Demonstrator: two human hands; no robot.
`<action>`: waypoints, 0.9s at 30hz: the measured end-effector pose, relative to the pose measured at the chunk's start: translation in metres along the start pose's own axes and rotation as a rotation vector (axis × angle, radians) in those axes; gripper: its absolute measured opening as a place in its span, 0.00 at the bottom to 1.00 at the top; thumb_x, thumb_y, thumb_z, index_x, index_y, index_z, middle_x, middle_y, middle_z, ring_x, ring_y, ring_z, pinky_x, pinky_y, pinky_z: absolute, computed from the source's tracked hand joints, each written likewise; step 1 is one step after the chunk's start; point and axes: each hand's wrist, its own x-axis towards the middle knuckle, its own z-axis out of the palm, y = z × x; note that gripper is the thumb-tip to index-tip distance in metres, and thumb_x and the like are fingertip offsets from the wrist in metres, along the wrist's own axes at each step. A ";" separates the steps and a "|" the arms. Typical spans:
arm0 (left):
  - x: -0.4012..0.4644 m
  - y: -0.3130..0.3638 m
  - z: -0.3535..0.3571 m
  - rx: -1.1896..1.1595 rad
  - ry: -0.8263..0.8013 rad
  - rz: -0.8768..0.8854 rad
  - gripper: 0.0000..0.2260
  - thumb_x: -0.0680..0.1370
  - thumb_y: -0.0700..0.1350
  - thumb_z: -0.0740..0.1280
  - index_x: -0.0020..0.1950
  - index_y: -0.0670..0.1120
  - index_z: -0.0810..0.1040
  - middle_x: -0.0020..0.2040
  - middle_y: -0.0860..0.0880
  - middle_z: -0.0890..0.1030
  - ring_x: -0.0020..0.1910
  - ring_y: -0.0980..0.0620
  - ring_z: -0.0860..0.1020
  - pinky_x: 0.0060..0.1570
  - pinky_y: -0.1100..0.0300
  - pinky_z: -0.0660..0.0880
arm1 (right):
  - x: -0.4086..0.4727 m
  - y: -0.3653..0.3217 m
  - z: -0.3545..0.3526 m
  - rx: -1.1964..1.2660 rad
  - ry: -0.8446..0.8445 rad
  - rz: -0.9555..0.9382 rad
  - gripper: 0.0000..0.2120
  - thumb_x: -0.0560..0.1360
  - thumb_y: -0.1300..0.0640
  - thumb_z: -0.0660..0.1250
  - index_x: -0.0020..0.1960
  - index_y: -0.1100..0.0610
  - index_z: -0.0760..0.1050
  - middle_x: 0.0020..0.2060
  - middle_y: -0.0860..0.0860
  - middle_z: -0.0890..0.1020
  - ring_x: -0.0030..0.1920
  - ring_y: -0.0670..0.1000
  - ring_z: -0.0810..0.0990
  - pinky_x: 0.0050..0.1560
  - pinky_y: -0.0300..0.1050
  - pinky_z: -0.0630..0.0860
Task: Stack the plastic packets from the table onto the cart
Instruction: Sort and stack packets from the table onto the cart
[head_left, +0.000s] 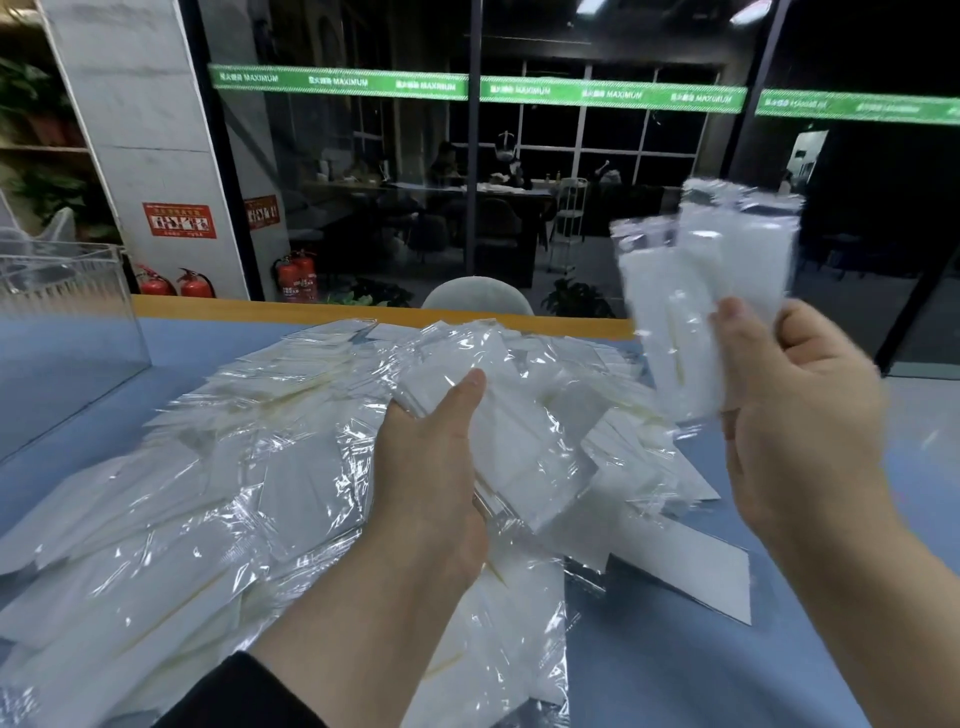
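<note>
A wide heap of clear plastic packets (249, 467) with white contents covers the blue table (701, 675). My left hand (431, 467) reaches into the middle of the heap, its fingers curled round a few packets (509, 431) with the thumb on top. My right hand (795, 405) is raised above the table's right side and grips a bunch of packets (706, 280) held upright, blurred by motion. No cart is in view.
A clear acrylic box (62, 312) stands at the table's left. A wooden strip (363, 314) edges the far side, with a grey chair back (478, 296) behind it. Beyond is a glass wall with a green band, and fire extinguishers (296, 275) on the floor.
</note>
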 end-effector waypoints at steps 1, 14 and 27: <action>-0.001 -0.001 0.001 0.005 0.002 -0.001 0.11 0.77 0.46 0.74 0.59 0.50 0.81 0.51 0.48 0.87 0.51 0.45 0.86 0.57 0.38 0.80 | -0.004 0.005 0.004 -0.071 -0.047 0.008 0.10 0.81 0.52 0.68 0.42 0.53 0.79 0.33 0.45 0.79 0.31 0.44 0.72 0.30 0.39 0.70; -0.028 -0.007 0.013 0.024 -0.235 -0.066 0.32 0.72 0.61 0.74 0.69 0.44 0.75 0.57 0.41 0.85 0.55 0.42 0.85 0.59 0.41 0.80 | -0.033 0.037 0.036 -0.472 -0.389 0.038 0.06 0.77 0.48 0.71 0.51 0.49 0.80 0.54 0.44 0.79 0.54 0.46 0.79 0.59 0.49 0.75; -0.009 -0.004 0.006 -0.117 -0.049 -0.119 0.18 0.77 0.45 0.73 0.65 0.45 0.79 0.54 0.43 0.86 0.51 0.42 0.86 0.50 0.40 0.83 | -0.024 0.031 0.022 -0.107 -0.349 0.492 0.12 0.80 0.47 0.68 0.50 0.54 0.84 0.46 0.51 0.86 0.44 0.50 0.81 0.48 0.48 0.78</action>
